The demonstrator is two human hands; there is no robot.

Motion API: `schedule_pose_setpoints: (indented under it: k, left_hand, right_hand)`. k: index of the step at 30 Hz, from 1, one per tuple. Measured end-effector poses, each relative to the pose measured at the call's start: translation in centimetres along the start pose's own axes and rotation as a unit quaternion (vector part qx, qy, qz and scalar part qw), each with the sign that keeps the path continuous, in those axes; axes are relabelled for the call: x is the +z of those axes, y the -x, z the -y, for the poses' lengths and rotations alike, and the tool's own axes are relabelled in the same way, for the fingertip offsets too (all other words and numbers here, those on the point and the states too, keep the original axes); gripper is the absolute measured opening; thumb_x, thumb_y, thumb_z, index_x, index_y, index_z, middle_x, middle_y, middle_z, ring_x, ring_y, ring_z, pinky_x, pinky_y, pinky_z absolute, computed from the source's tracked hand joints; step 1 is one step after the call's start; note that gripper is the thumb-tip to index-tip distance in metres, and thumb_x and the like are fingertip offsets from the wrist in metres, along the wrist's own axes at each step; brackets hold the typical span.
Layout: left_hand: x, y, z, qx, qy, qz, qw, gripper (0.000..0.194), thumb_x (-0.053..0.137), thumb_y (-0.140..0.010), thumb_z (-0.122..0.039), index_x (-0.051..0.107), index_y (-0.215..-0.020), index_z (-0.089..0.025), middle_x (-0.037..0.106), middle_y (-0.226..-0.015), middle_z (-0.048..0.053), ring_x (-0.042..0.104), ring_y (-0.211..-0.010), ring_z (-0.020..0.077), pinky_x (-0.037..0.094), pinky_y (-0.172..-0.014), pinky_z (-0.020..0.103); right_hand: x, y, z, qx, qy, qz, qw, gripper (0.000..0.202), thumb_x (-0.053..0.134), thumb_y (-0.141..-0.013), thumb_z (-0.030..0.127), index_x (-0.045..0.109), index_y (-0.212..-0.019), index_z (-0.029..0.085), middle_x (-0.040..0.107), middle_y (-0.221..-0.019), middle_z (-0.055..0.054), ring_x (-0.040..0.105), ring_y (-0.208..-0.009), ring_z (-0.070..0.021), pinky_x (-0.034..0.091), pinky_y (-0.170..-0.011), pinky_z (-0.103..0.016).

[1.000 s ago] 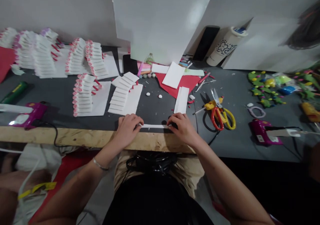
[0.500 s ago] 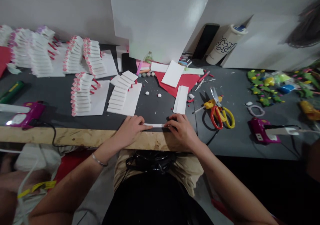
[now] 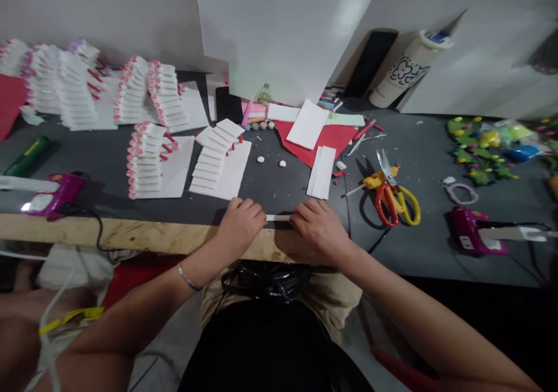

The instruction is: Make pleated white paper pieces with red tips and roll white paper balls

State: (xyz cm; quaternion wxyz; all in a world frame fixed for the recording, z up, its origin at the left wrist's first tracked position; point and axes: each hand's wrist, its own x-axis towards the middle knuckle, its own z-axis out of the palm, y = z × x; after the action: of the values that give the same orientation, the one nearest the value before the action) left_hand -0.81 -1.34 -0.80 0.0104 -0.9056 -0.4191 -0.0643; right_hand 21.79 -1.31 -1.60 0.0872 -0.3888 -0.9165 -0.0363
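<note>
A thin white strip [image 3: 279, 218] lies level near the front edge of the dark tabletop. Its left end is closed in the curled fingers of my left hand [image 3: 242, 224]. My right hand [image 3: 321, 229] grips the other end, so only the middle shows. Beyond my left hand, a fanned row of white foam-like pieces [image 3: 208, 168] rests on a white card [image 3: 238, 171]. Past my right hand lie two overlapping white rectangular strips [image 3: 321, 172]. Two small white lumps [image 3: 282, 163] sit on the table between them.
Red-and-yellow-handled scissors [image 3: 394, 197] lie to the right, over a yellow tool [image 3: 374, 179]. Finished-looking rows of white pieces with pink ends [image 3: 146, 162] fill the left. Purple power strips [image 3: 473, 232] sit at both sides. A white bottle [image 3: 403, 72] leans at the back.
My hands have come closer together along the strip, and less of it shows. The fingers have curled in more. The view has shifted slightly.
</note>
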Motion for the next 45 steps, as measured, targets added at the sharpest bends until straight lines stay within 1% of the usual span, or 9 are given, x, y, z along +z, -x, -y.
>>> schedule_pose_setpoints:
  k: [7, 12, 19, 24, 27, 32, 36, 39, 45]
  left_hand:
    - [0.0, 0.2, -0.6, -0.025, -0.012, 0.015, 1.0, 0.016, 0.053, -0.097, -0.02, 0.064, -0.085, -0.018, 0.064, -0.082, 0.005, 0.051, -0.079, 0.0225, 0.03, -0.074, 0.04]
    - [-0.4, -0.5, -0.8, -0.052, -0.001, 0.038, 0.998, 0.018, 0.053, -0.095, -0.018, 0.063, -0.08, -0.016, 0.064, -0.081, 0.007, 0.053, -0.083, 0.0253, 0.029, -0.072, 0.041]
    - [-0.9, -1.9, 0.0, -0.114, 0.064, 0.085, 0.988, 0.02, 0.05, -0.092, -0.021, 0.064, -0.078, -0.017, 0.068, -0.085, 0.008, 0.056, -0.088, 0.0257, 0.03, -0.073, 0.04]
    - [-1.2, -3.0, 0.7, -0.14, 0.119, 0.143, 0.972, 0.015, 0.054, -0.086, -0.021, 0.063, -0.075, -0.018, 0.069, -0.084, 0.006, 0.058, -0.088, 0.0245, 0.032, -0.075, 0.039]
    - [-1.2, -3.2, 1.0, -0.146, 0.143, 0.164, 0.965, 0.013, 0.055, -0.086, -0.021, 0.062, -0.076, -0.018, 0.069, -0.085, 0.005, 0.059, -0.089, 0.0238, 0.033, -0.077, 0.038]
    - [-1.2, -3.0, 1.1, -0.14, 0.16, 0.146, 0.966, 0.008, 0.057, -0.087, -0.018, 0.063, -0.092, -0.02, 0.067, -0.095, 0.004, 0.06, -0.094, 0.0233, 0.035, -0.078, 0.037]
    - [-1.0, -2.7, 0.4, -0.121, 0.134, 0.132, 0.975, 0.008, 0.055, -0.088, -0.018, 0.064, -0.088, -0.019, 0.065, -0.095, 0.005, 0.059, -0.093, 0.0237, 0.037, -0.076, 0.036]
    - [-0.5, -2.4, -0.4, -0.126, 0.094, 0.093, 0.983, 0.008, 0.056, -0.086, -0.017, 0.064, -0.089, -0.018, 0.065, -0.097, 0.008, 0.057, -0.093, 0.025, 0.038, -0.075, 0.038]
    - [0.5, -1.9, -2.2, -0.102, 0.084, -0.002, 0.991, 0.026, 0.053, -0.091, -0.017, 0.064, -0.114, -0.019, 0.066, -0.115, 0.009, 0.054, -0.106, 0.0263, 0.038, -0.085, 0.041]
  right_hand:
    - [1.0, -0.1, -0.1, 0.028, -0.015, -0.027, 0.999, 0.022, 0.053, -0.094, 0.013, 0.067, -0.078, 0.019, 0.062, -0.082, -0.008, 0.048, -0.084, -0.023, 0.035, -0.074, -0.036]
    - [1.1, -0.4, -0.4, 0.04, -0.021, -0.011, 0.999, 0.02, 0.054, -0.093, 0.015, 0.067, -0.079, 0.019, 0.063, -0.086, -0.008, 0.048, -0.086, -0.0231, 0.036, -0.076, -0.036]
    - [-0.3, -1.3, -0.3, 0.119, -0.052, 0.071, 0.989, 0.012, 0.06, -0.091, 0.02, 0.07, -0.085, 0.018, 0.067, -0.101, -0.009, 0.05, -0.096, -0.0243, 0.035, -0.08, -0.036]
    - [-1.4, -2.8, -0.9, 0.14, -0.053, 0.147, 0.978, 0.014, 0.062, -0.089, 0.025, 0.072, -0.084, 0.017, 0.067, -0.096, -0.009, 0.053, -0.096, -0.0255, 0.034, -0.077, -0.036]
    - [-1.6, -3.1, -1.1, 0.143, -0.048, 0.163, 0.975, 0.012, 0.063, -0.089, 0.026, 0.072, -0.084, 0.018, 0.067, -0.091, -0.008, 0.054, -0.093, -0.0251, 0.034, -0.076, -0.035]
    - [-0.8, -2.0, -0.5, 0.121, -0.036, 0.1, 0.987, 0.01, 0.061, -0.092, 0.023, 0.07, -0.09, 0.019, 0.067, -0.092, -0.007, 0.052, -0.091, -0.0238, 0.033, -0.075, -0.034]
    - [0.6, -1.3, 0.1, 0.092, -0.016, 0.038, 0.995, 0.012, 0.058, -0.091, 0.015, 0.068, -0.083, 0.016, 0.065, -0.086, -0.008, 0.049, -0.087, -0.0234, 0.034, -0.075, -0.033]
    - [1.4, -1.1, 0.2, 0.069, 0.002, 0.0, 0.998, 0.014, 0.057, -0.088, 0.011, 0.067, -0.079, 0.015, 0.063, -0.079, -0.008, 0.047, -0.082, -0.0231, 0.034, -0.073, -0.033]
    - [1.0, -0.8, 0.2, 0.057, 0.035, -0.04, 0.997, 0.013, 0.058, -0.087, 0.01, 0.065, -0.078, 0.015, 0.06, -0.075, -0.008, 0.045, -0.078, -0.0231, 0.033, -0.072, -0.034]
